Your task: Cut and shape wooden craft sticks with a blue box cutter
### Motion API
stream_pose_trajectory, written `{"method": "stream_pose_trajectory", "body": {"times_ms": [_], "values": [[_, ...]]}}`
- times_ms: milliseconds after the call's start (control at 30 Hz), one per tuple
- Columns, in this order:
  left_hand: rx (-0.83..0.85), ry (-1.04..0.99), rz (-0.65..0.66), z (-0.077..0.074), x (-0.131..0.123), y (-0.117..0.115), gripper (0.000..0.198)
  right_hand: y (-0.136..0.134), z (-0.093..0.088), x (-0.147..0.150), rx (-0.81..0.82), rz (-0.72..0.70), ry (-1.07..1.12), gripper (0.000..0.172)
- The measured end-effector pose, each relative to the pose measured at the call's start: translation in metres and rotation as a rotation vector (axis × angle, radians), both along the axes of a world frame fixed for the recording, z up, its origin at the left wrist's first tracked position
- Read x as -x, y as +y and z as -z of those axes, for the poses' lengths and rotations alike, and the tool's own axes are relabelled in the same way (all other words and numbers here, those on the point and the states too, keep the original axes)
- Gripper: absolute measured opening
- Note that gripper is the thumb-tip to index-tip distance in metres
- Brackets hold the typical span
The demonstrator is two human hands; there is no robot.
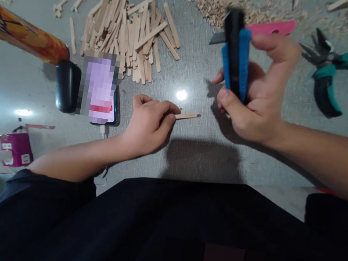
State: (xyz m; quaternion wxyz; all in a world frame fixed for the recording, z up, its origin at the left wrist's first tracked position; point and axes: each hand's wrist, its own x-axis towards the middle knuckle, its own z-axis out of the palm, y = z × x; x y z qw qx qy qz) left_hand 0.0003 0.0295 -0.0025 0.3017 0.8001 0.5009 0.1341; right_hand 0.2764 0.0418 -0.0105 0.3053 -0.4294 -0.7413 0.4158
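My left hand [151,120] rests on the grey table with its fingers closed on a craft stick [188,116]. The stick's free end points right and has a small dark tip. Raised above the table, my right hand [261,87] is closed around a blue-and-black hand tool [238,56] with two blue handle sides and a dark, blurred head pointing away from me; its exact kind I cannot make out. Behind that tool lies a pink-handled knife [271,28], its grey blade showing on the left. Teal-and-black pliers [329,67] lie open to the right of my right hand.
Beyond my left hand is a loose pile of craft sticks [133,34]. Wood chips [214,10] are heaped at the back. On the left are a phone [115,109] with a cable, a black computer mouse [67,86], an orange can [26,32] and a purple power socket [19,149].
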Motion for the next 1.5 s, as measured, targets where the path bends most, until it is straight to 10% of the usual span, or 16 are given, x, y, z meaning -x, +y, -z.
{"method": "stream_pose_trajectory", "body": {"times_ms": [733,1500], "values": [[-0.155,0.142,0.044,0.008,0.004,0.004,0.028,-0.013,-0.019,-0.003,-0.136,-0.183,-0.948,0.068],[-0.117,0.106,0.03,0.01,0.001,0.003,0.029,-0.022,-0.021,0.004,-0.093,-0.08,-0.82,0.075]]}}
